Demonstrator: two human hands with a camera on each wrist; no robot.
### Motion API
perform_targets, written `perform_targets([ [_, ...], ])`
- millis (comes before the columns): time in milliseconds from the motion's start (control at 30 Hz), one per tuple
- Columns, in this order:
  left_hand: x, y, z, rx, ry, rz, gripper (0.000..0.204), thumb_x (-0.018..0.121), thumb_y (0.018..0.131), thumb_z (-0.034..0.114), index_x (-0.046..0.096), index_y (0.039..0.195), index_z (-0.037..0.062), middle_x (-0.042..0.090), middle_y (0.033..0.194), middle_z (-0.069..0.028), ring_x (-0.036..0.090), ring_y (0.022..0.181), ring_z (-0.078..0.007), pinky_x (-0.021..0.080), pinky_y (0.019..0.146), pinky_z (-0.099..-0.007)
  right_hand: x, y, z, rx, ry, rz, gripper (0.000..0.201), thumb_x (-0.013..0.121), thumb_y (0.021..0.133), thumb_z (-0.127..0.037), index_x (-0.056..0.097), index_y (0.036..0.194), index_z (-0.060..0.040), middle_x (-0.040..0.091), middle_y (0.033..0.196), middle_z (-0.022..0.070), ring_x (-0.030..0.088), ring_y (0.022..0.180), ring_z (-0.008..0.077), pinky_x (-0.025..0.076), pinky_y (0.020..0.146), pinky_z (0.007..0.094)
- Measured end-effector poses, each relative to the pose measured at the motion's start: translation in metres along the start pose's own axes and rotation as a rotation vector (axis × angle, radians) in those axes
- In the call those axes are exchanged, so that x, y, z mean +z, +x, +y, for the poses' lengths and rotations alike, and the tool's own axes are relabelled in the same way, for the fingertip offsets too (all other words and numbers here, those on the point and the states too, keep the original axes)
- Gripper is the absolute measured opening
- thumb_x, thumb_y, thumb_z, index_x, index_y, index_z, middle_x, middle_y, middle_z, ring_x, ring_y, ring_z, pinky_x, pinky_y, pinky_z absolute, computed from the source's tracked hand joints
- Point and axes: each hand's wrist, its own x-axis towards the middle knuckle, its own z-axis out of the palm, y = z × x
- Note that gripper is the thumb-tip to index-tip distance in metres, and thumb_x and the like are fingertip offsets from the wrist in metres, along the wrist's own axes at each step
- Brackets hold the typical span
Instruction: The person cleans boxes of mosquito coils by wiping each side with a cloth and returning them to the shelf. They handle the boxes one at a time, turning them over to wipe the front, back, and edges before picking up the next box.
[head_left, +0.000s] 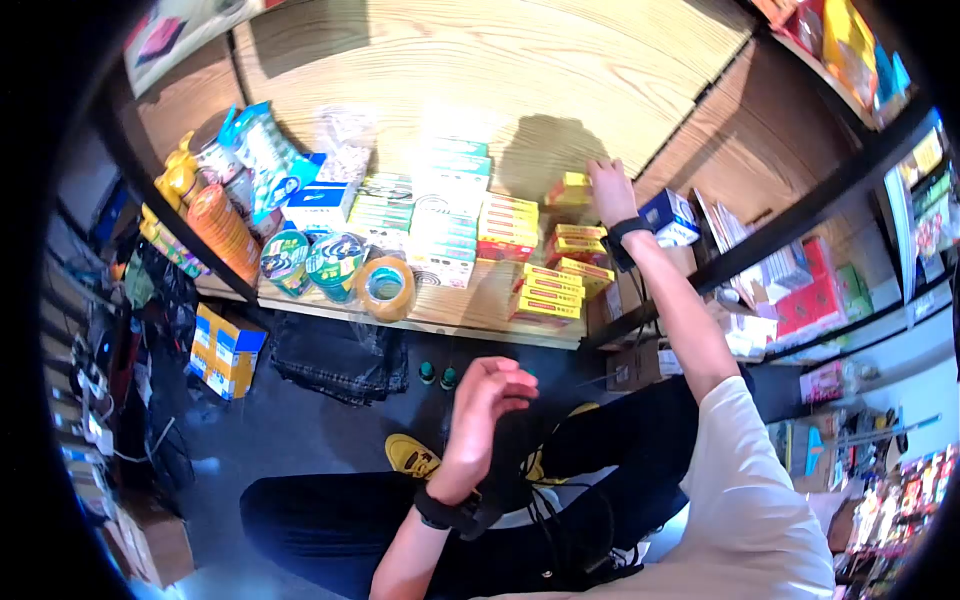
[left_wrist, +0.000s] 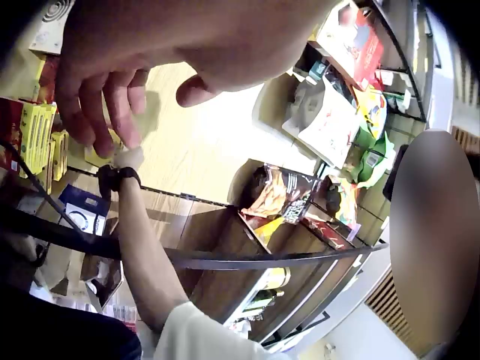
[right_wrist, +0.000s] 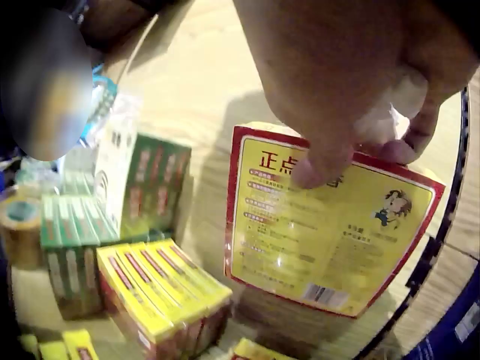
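Observation:
My right hand [head_left: 612, 192] reaches to the shelf and grips a yellow box with a red border [right_wrist: 322, 232] by its top edge, thumb on the printed face. Beside it on the shelf stands a block of yellow-and-red boxes [right_wrist: 161, 289], with more yellow boxes [head_left: 548, 295] near the front edge. Further left are stacked green-and-white boxes [head_left: 445, 235]. Over my lap, my left hand [head_left: 487, 395] hangs in the air with loosely bent fingers and holds nothing.
A roll of tape [head_left: 386, 288] and round green tubs [head_left: 335, 262] sit at the shelf's front. A dark metal rail [head_left: 800, 205] crosses at the right, past a blue box [head_left: 670, 217]. An orange-and-blue carton [head_left: 227, 350] lies on the floor.

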Motion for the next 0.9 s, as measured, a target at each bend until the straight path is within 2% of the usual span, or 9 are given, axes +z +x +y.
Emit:
perform_targets([
  [100, 0.004, -0.005, -0.003, 0.019, 0.000, -0.082, 0.027, 0.052, 0.102, 0.026, 0.056, 0.118, 0.0055, 0.070, 0.106, -0.0123, 0.069, 0.098, -0.0236, 0.051, 0.089, -0.0355, 0.064, 0.002, 0.021, -0.029, -0.131, -0.026, 0.025, 0.073, 0.081, -0.012, 0.066, 0.105, -0.0083, 0.065, 0.110, 0.0112, 0.058, 0.114, 0.0325, 0.057, 0.086, 0.0471],
  [200, 0.002, -0.005, -0.004, -0.012, -0.001, -0.114, 0.023, 0.049, 0.104, 0.024, 0.058, 0.115, 0.0056, 0.070, 0.106, -0.0110, 0.068, 0.097, -0.0205, 0.050, 0.089, -0.0337, 0.078, -0.011, 0.017, -0.054, -0.181, -0.027, 0.021, 0.070, 0.083, -0.014, 0.067, 0.103, -0.0069, 0.066, 0.109, 0.0104, 0.060, 0.116, 0.0312, 0.058, 0.087, 0.0458],
  [233, 0.001, -0.006, -0.004, -0.003, -0.004, -0.128, 0.023, 0.049, 0.104, 0.023, 0.058, 0.115, 0.0055, 0.069, 0.107, -0.0108, 0.068, 0.097, -0.0199, 0.050, 0.089, -0.0331, 0.088, -0.011, 0.020, -0.019, -0.193, -0.156, 0.023, 0.069, 0.083, -0.011, 0.068, 0.106, -0.0071, 0.067, 0.111, 0.0108, 0.062, 0.114, 0.0311, 0.059, 0.087, 0.0456],
  [333, -0.002, -0.007, -0.005, 0.013, 0.003, -0.132, 0.024, 0.048, 0.104, 0.023, 0.058, 0.116, 0.0053, 0.069, 0.106, -0.0102, 0.067, 0.097, -0.0189, 0.049, 0.089, -0.0322, 0.108, -0.020, 0.027, -0.091, -0.273, -0.219, 0.019, 0.065, 0.084, -0.012, 0.068, 0.103, -0.0084, 0.068, 0.108, 0.0116, 0.065, 0.109, 0.0307, 0.060, 0.079, 0.0447],
  [500, -0.005, -0.002, -0.004, -0.011, -0.003, -0.114, 0.023, 0.048, 0.102, 0.021, 0.058, 0.115, 0.0042, 0.069, 0.105, -0.0099, 0.066, 0.096, -0.0181, 0.049, 0.089, -0.0316, 0.144, -0.035, 0.043, -0.181, -0.343, -0.213, 0.014, 0.059, 0.087, -0.012, 0.071, 0.094, -0.0096, 0.069, 0.105, 0.0115, 0.067, 0.104, 0.0296, 0.060, 0.076, 0.0414],
  [600, -0.007, 0.001, -0.006, -0.036, 0.024, -0.090, 0.023, 0.047, 0.102, 0.019, 0.059, 0.114, 0.0035, 0.069, 0.104, -0.0097, 0.066, 0.095, -0.0180, 0.050, 0.088, -0.0313, 0.150, -0.037, 0.048, -0.117, -0.410, -0.483, 0.016, 0.060, 0.090, -0.013, 0.073, 0.099, -0.0123, 0.073, 0.104, 0.0102, 0.072, 0.100, 0.0281, 0.060, 0.078, 0.0410],
  [700, -0.006, 0.004, -0.007, -0.058, 0.045, -0.069, 0.023, 0.046, 0.102, 0.018, 0.059, 0.113, 0.0031, 0.069, 0.103, -0.0097, 0.066, 0.095, -0.0180, 0.050, 0.087, -0.0312, 0.147, -0.041, 0.053, -0.081, -0.388, -0.506, 0.018, 0.059, 0.093, -0.016, 0.076, 0.098, -0.0134, 0.075, 0.105, 0.0107, 0.073, 0.102, 0.0279, 0.060, 0.081, 0.0426],
  [833, -0.002, 0.005, -0.007, -0.046, 0.065, -0.066, 0.022, 0.044, 0.102, 0.016, 0.060, 0.112, 0.0029, 0.069, 0.102, -0.0098, 0.066, 0.094, -0.0182, 0.050, 0.087, -0.0310, 0.139, -0.035, 0.045, -0.048, -0.334, -0.502, 0.011, 0.065, 0.088, -0.013, 0.072, 0.097, -0.0142, 0.073, 0.099, 0.0107, 0.074, 0.093, 0.0287, 0.060, 0.077, 0.0406],
  [900, -0.001, 0.005, -0.006, -0.045, 0.076, -0.069, 0.022, 0.045, 0.102, 0.017, 0.059, 0.112, 0.0029, 0.069, 0.102, -0.0098, 0.066, 0.094, -0.0183, 0.050, 0.087, -0.0312, 0.132, -0.036, 0.022, -0.131, -0.185, -0.298, 0.010, 0.066, 0.088, -0.016, 0.071, 0.096, -0.0125, 0.072, 0.096, 0.0106, 0.072, 0.090, 0.0297, 0.059, 0.075, 0.0417],
])
